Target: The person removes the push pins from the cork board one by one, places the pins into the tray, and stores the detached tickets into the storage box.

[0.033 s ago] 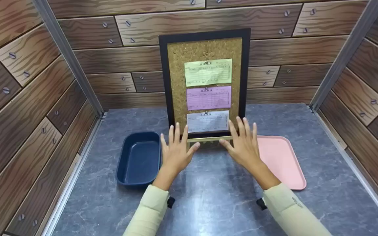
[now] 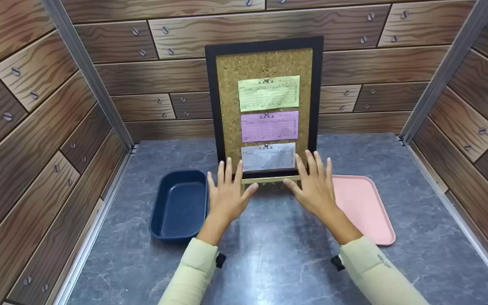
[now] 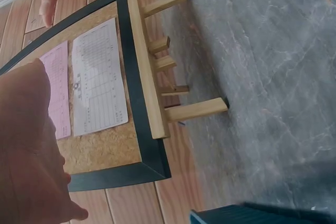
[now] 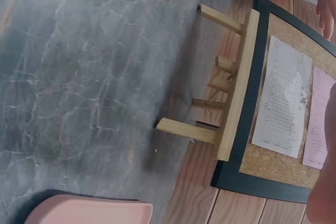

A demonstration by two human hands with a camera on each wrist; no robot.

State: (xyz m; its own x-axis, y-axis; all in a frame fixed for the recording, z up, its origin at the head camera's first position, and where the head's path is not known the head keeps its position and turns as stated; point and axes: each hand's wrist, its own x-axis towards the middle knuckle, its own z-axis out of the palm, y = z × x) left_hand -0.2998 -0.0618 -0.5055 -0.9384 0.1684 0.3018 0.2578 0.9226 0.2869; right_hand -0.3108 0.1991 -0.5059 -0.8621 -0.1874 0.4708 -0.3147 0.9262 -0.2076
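My left hand (image 2: 226,202) and right hand (image 2: 317,192) hover with spread, straight fingers, holding nothing, in front of a black-framed cork board (image 2: 264,63). Three printed slips are pinned to the board one above another: a yellow-green slip (image 2: 269,93) on top, a purple slip (image 2: 269,126) in the middle, a pale blue-white slip (image 2: 268,156) at the bottom. In both wrist views the board leans on a small wooden easel (image 3: 147,66), and neither hand touches the slips there. The left fingers cover part of the board's lower left corner in the head view.
Left of the easel sits a dark blue rectangular bin (image 2: 179,207). A pink flat tray (image 2: 364,207) lies to the right, partly behind my right forearm. The grey marbled tabletop (image 2: 265,262) is bounded by wood-patterned walls (image 2: 23,169) on three sides.
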